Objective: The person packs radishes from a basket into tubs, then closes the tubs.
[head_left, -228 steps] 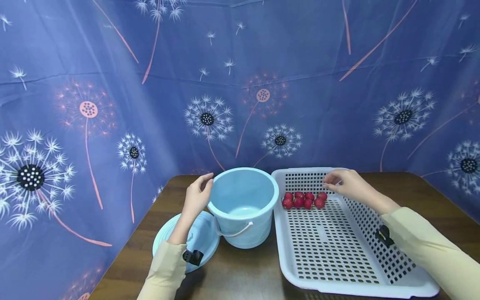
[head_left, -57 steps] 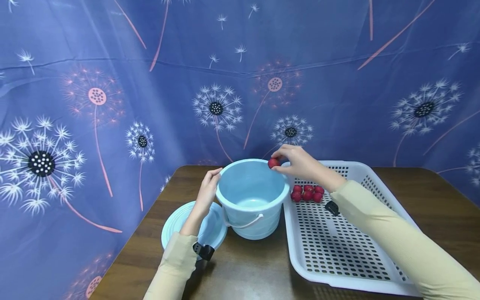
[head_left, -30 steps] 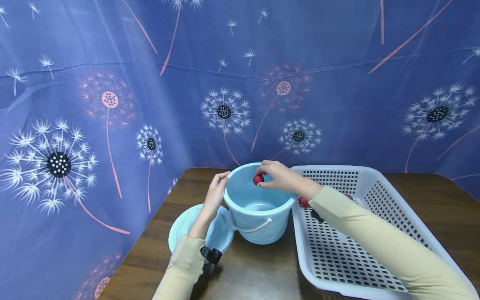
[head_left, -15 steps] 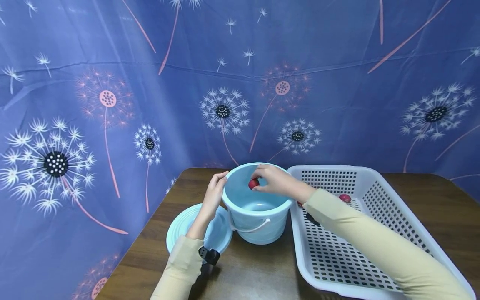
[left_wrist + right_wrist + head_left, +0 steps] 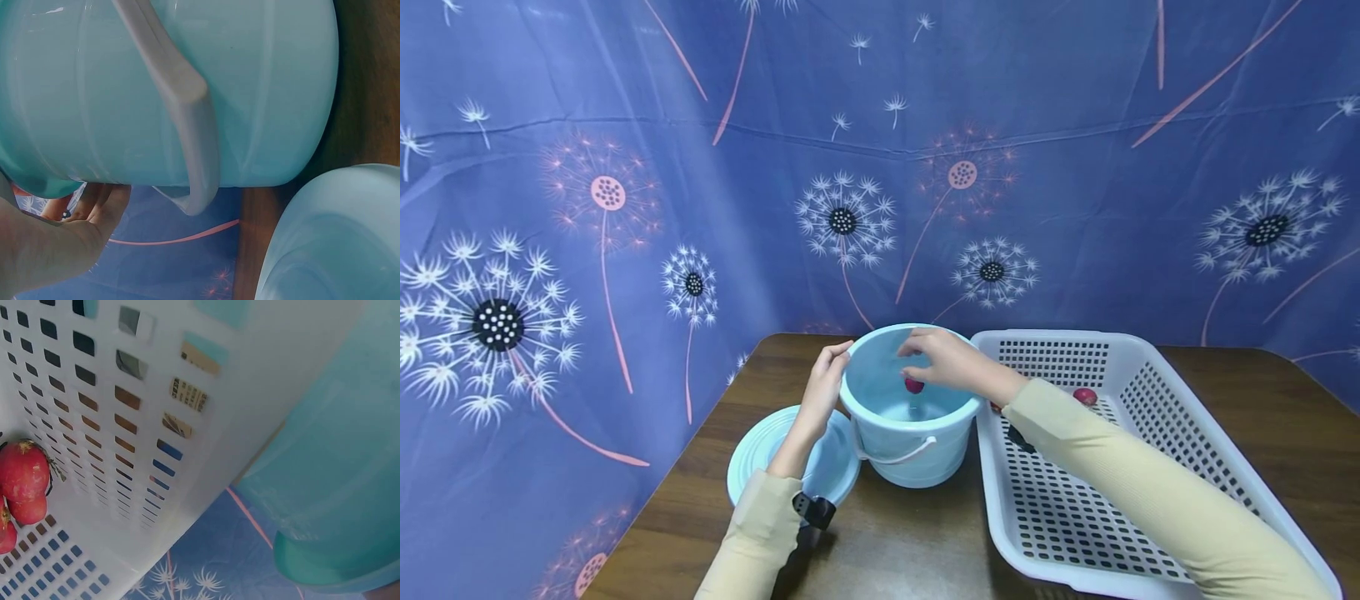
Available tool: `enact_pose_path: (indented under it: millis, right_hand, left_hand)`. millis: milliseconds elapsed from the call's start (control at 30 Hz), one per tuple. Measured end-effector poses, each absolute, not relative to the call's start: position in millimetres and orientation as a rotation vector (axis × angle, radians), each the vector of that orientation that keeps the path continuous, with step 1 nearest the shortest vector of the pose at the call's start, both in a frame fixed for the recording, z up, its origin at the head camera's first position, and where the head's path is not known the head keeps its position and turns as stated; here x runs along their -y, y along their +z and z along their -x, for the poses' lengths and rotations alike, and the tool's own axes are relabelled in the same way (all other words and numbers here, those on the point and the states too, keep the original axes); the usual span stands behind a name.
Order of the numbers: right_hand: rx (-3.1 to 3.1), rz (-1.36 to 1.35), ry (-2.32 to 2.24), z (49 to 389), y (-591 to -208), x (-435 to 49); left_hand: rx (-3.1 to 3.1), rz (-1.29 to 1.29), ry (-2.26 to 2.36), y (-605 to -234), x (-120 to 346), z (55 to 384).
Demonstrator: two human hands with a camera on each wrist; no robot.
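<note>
Head view: radish inside the bucket, just below the thumb of the right grip, whose fingers stood parted; left grip touched the rim, its hold hard to judge.

backdrop: blue cloth, dandelion print | table: brown wood

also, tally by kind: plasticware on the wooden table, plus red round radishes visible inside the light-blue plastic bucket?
Light-blue round plastic bucket: 1
Light-blue round plastic lid: 1
White perforated rectangular plastic basket: 1
Red round radish visible inside the bucket: 1
Total: 4
</note>
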State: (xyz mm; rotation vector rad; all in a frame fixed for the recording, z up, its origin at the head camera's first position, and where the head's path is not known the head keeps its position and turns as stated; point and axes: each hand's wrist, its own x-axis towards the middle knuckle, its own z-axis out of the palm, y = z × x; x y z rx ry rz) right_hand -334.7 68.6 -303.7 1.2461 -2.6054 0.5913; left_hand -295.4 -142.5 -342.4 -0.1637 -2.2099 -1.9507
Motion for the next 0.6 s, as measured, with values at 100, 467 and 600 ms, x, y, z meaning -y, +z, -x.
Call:
enact_pose_path:
  millis: [100,467,600]
  right_hand:
    - [2.606,-1.252,0.594,335.1,-303.2,-68.7]
    - [2.685,-1.209,0.614,335.8,-302.1,-67.5]
    - [2.693,-1.205,0.621,335.3,-302.7,-67.9]
  left_hand:
    - [2.213,0.171,-1.965,-331.0,140.3,285.7]
    - [2.197,0.153,-1.965,-349.5,144.9,305.9]
    - [2.199,0.153,-1.944,-351.5,144.5,305.3]
